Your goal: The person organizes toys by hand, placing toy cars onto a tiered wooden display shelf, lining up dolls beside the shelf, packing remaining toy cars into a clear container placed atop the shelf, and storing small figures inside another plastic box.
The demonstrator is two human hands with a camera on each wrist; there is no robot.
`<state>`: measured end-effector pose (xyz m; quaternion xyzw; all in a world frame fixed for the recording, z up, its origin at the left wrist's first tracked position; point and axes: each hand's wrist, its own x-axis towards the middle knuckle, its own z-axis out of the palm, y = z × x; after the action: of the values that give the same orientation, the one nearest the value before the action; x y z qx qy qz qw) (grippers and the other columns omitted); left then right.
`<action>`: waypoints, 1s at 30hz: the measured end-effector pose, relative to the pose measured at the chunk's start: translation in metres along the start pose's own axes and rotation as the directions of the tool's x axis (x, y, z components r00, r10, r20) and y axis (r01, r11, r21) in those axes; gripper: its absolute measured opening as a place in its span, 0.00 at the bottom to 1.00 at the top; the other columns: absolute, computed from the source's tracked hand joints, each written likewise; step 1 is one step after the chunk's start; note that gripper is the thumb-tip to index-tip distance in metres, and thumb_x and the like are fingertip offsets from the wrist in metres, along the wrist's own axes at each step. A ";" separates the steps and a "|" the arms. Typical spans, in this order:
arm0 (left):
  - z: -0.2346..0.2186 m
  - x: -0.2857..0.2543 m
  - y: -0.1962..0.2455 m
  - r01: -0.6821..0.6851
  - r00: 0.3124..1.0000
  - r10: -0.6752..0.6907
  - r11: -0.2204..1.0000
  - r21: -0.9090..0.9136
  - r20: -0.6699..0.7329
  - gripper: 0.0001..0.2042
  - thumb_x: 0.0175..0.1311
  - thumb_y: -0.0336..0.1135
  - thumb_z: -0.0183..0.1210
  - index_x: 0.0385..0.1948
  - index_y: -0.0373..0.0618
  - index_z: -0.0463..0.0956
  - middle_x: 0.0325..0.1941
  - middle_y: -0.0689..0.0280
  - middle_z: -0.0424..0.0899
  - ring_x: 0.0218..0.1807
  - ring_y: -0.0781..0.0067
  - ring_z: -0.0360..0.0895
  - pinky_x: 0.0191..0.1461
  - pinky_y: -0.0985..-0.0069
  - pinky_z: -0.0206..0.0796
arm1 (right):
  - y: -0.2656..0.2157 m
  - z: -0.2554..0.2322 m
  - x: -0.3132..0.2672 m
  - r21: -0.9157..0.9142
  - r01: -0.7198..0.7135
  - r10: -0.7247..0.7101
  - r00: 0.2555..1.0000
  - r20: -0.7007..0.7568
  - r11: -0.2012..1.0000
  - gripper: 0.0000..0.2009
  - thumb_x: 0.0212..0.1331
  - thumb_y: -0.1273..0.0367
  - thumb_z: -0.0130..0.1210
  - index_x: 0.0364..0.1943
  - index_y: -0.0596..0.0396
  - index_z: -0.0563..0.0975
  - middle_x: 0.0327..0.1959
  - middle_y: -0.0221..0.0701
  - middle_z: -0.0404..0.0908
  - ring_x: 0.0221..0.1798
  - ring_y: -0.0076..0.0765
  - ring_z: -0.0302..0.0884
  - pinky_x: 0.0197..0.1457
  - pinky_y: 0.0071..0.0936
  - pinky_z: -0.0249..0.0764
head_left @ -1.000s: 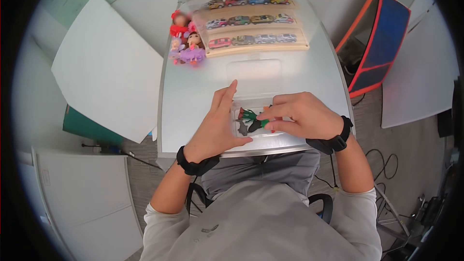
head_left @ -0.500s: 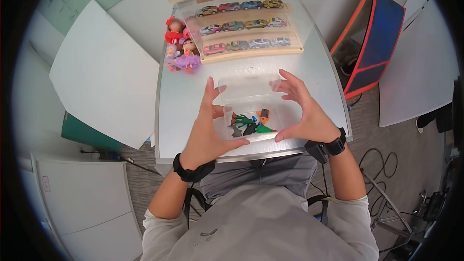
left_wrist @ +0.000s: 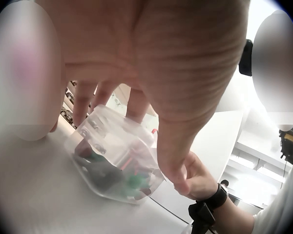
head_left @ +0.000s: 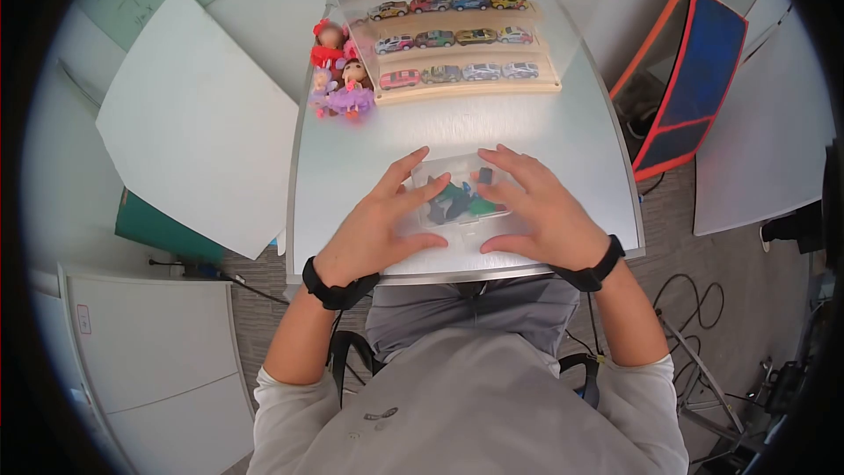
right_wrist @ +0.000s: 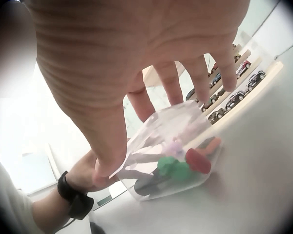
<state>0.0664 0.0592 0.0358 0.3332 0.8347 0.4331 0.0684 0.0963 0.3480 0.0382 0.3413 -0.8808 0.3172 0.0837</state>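
A clear plastic box with its lid down over green, grey and red toys lies near the table's front edge. On its left side the left hand has its fingers spread, fingertips over the lid's edge. The right hand mirrors it on the right side, fingers apart. In the left wrist view the box shows below the left hand. The right wrist view has the box under the right hand, a red and a green toy blurred through its wall. Whether the fingertips press the lid is hard to tell.
Behind the box stands a wooden tiered rack with rows of toy cars under a clear cover. Dolls in red and purple sit at its left. The table is light-coloured; a red-edged blue panel stands to the right.
The right hand left the toys inside the box, and both hands went to its sides. The lid, raised behind the box before, now lies over it.
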 end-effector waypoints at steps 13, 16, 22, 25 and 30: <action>0.002 0.001 0.003 0.025 0.999 -0.025 1.000 -0.003 -0.032 0.33 0.55 0.28 0.75 0.67 0.53 0.81 0.76 0.54 0.71 0.65 0.54 0.75 0.70 0.65 0.67 | -0.013 0.021 0.019 -0.027 -0.154 0.152 0.985 -0.080 0.988 0.25 0.44 0.75 0.74 0.46 0.52 0.72 0.68 0.44 0.72 0.68 0.61 0.68 0.68 0.51 0.70; -0.002 0.002 0.006 0.049 0.999 -0.049 0.999 0.008 -0.005 0.32 0.55 0.28 0.75 0.67 0.52 0.80 0.76 0.54 0.70 0.67 0.54 0.75 0.71 0.65 0.66 | -0.009 0.011 0.020 0.083 -0.166 0.170 0.985 -0.041 0.983 0.25 0.43 0.74 0.76 0.46 0.52 0.73 0.68 0.43 0.71 0.69 0.58 0.69 0.68 0.45 0.72; -0.006 0.013 0.005 -0.005 0.997 0.004 1.000 0.009 0.078 0.34 0.56 0.32 0.76 0.69 0.50 0.74 0.77 0.54 0.67 0.73 0.49 0.71 0.75 0.61 0.65 | 0.006 -0.005 0.008 0.193 -0.179 0.172 0.984 0.048 0.965 0.26 0.42 0.74 0.78 0.46 0.49 0.75 0.66 0.40 0.73 0.68 0.53 0.73 0.67 0.41 0.75; -0.006 0.022 0.007 -0.046 0.997 0.045 0.999 0.015 0.064 0.36 0.55 0.35 0.77 0.69 0.50 0.72 0.77 0.54 0.68 0.74 0.48 0.70 0.74 0.59 0.67 | 0.010 -0.023 -0.002 0.141 -0.206 0.203 0.979 0.035 0.968 0.27 0.41 0.74 0.78 0.46 0.49 0.75 0.63 0.38 0.76 0.64 0.50 0.77 0.64 0.39 0.76; -0.023 0.026 -0.033 -0.031 0.997 0.027 0.997 -0.064 -0.070 0.35 0.54 0.33 0.79 0.67 0.50 0.74 0.74 0.58 0.72 0.73 0.57 0.72 0.68 0.63 0.70 | 0.043 -0.075 -0.043 0.205 -0.416 0.444 0.889 -0.115 0.886 0.29 0.40 0.70 0.79 0.46 0.50 0.73 0.59 0.35 0.79 0.57 0.42 0.81 0.57 0.35 0.77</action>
<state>0.0204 0.0463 0.0288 0.3279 0.8170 0.4723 0.0441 0.0958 0.4419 0.0598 0.1167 -0.8939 0.4299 0.0507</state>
